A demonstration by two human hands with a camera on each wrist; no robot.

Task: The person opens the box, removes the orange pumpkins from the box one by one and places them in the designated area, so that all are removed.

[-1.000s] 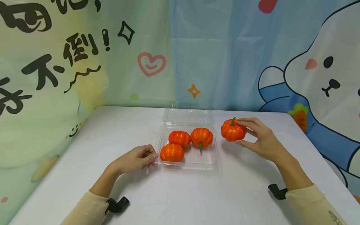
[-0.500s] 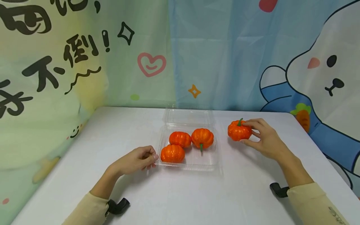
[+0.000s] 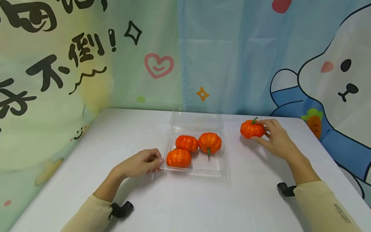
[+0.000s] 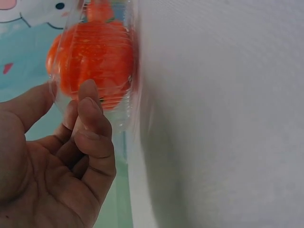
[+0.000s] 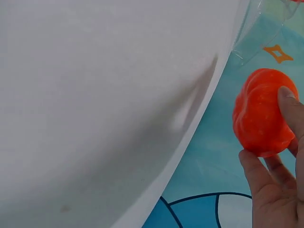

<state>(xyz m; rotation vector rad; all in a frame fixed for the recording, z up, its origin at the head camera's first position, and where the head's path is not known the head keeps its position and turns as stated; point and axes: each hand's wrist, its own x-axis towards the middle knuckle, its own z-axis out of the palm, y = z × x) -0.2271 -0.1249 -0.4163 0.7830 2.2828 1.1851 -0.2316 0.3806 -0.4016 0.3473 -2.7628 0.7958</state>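
A small orange toy pumpkin (image 3: pixel 251 129) with a green stem is gripped between the thumb and fingers of my right hand (image 3: pixel 273 137). In the right wrist view the pumpkin (image 5: pixel 262 114) appears above the table edge, thumb on one side and fingers beneath. To the left lies a clear plastic clamshell container (image 3: pixel 203 170), its lid (image 3: pixel 197 120) folded back. Inside are three more pumpkins: one front left (image 3: pixel 178 158), one behind it (image 3: pixel 186 143), one at right (image 3: pixel 210 142) with its stem forward. My left hand (image 3: pixel 142 163) pinches the container's front left corner.
The white table (image 3: pixel 185 206) reaches back to a printed cloth backdrop (image 3: pixel 214 54) with a cartoon bear and lettering. Black wrist mounts (image 3: pixel 122 210) stick out from both sleeves.
My right hand has carried its pumpkin rightward and slightly farther back, away from the container. The left hand has stayed at the container's corner.
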